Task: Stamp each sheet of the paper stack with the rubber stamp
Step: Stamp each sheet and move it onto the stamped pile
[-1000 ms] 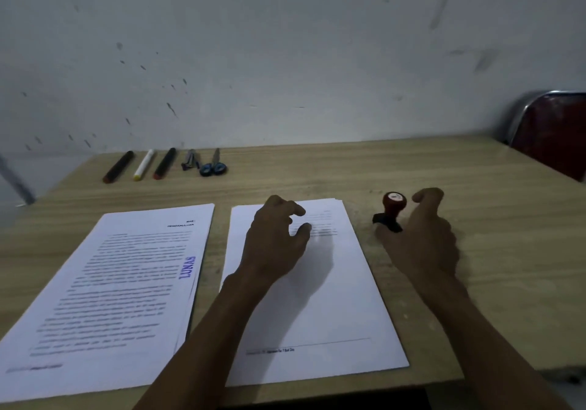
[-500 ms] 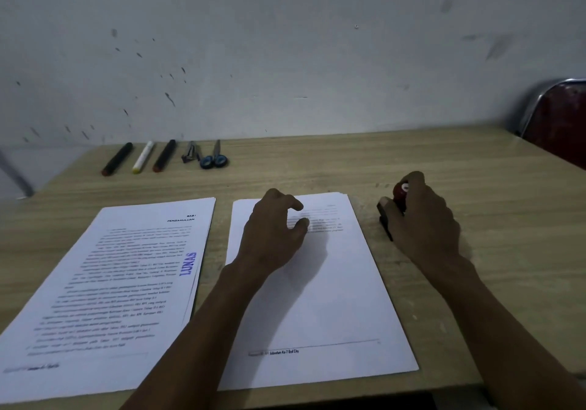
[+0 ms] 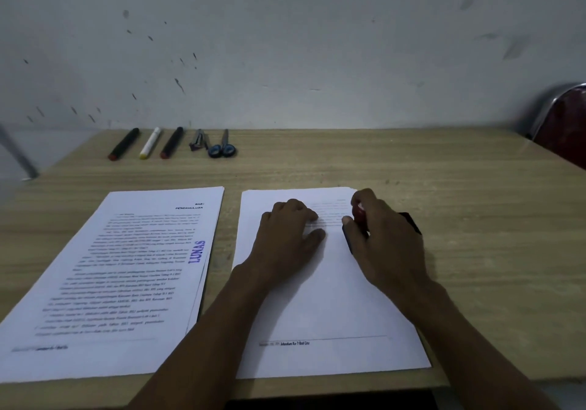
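Two piles of printed sheets lie side by side on the wooden table (image 3: 475, 219). The left pile (image 3: 104, 283) shows a purple LUNAS stamp mark on its top sheet. On the right paper stack (image 3: 333, 314) my left hand (image 3: 285, 235) rests with curled fingertips pressing the top sheet. My right hand (image 3: 380, 238) grips the rubber stamp (image 3: 360, 216), red knob up, over the stack's upper right part. The stamp's black base is mostly hidden by my fingers, and whether it touches the sheet cannot be told.
Along the far edge lie three markers (image 3: 149, 143), a small metal tool (image 3: 198, 140) and blue-handled scissors (image 3: 223, 146). A red chair back (image 3: 564, 124) stands at the right. A grey marked wall rises behind the table.
My right hand closed on the stamp beside the stack, lifted it and carried it left over the top sheet. My left hand stayed on the paper.
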`<state>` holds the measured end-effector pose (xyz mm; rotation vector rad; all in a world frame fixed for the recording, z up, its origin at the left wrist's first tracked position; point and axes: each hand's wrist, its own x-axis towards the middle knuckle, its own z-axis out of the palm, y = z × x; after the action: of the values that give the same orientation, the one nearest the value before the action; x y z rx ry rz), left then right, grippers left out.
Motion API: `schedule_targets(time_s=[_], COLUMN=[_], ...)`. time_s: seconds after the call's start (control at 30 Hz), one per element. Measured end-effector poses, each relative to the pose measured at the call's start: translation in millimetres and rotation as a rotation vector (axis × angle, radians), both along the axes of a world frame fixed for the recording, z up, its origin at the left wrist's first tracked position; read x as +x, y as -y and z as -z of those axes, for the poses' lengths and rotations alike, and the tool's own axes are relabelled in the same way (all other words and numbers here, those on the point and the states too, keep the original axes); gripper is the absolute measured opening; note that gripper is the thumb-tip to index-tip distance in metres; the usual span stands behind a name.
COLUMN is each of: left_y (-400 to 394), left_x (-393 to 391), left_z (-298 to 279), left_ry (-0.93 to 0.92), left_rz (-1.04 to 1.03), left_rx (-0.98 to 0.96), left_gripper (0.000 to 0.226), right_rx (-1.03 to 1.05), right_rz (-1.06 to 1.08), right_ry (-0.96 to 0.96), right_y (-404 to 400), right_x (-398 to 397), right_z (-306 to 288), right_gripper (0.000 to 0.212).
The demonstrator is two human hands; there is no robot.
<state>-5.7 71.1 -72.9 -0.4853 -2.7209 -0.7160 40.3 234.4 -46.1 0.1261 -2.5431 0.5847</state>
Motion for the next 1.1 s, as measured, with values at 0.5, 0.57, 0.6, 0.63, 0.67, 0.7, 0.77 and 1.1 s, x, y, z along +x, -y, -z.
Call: schedule_targets(time_s=[0.5, 0.57, 0.6, 0.63, 0.67, 0.7, 0.77, 1.1], left_y=[1.6, 1.7, 1.5, 0.7, -0.2, -1.0, -2.1, -1.7], left_x=[-4.5, -5.1, -5.3, -5.0, -4.6, -4.2, -3.1, 0.8], left_z=[10.5, 11.0, 11.2, 11.5, 11.8, 11.8, 11.6, 8.5], left_ry=[-0.023, -0.028, -0.033, -0.038, -0.042, -0.045, -0.05, -0.055], left_rz=[-0.012, -0.017, -0.023, -0.031, -0.039, -0.045, -0.057, -0.043], left_rx=[0.029, 0.037, 0.04, 0.04, 0.04, 0.041, 0.049, 0.038], left_gripper=[0.031, 0.032, 0.032, 0.032, 0.032, 0.032, 0.032, 0.032], right_rx=[0.065, 0.086, 0.099, 0.111, 0.121, 0.127, 0.146, 0.272], right_rz=[0.074, 0.084, 0.091, 0.099, 0.115, 0.14, 0.2, 0.265], right_ry=[0.05, 0.093, 0.123, 0.156, 0.187, 0.208, 0.232, 0.392], right_y=[5.3, 5.3, 4.8, 4.2, 4.1, 4.1, 5.2, 17.8], right_x=[-1.4, -2.5, -3.3, -4.1, -4.8, -5.9, -10.5, -29.1], right_z=[2.1, -1.5, -4.4, -7.8, -12.0, -16.5, -24.4, -32.9], right_gripper=[0.023, 0.024, 0.024, 0.024, 0.026, 0.03, 0.042, 0.026])
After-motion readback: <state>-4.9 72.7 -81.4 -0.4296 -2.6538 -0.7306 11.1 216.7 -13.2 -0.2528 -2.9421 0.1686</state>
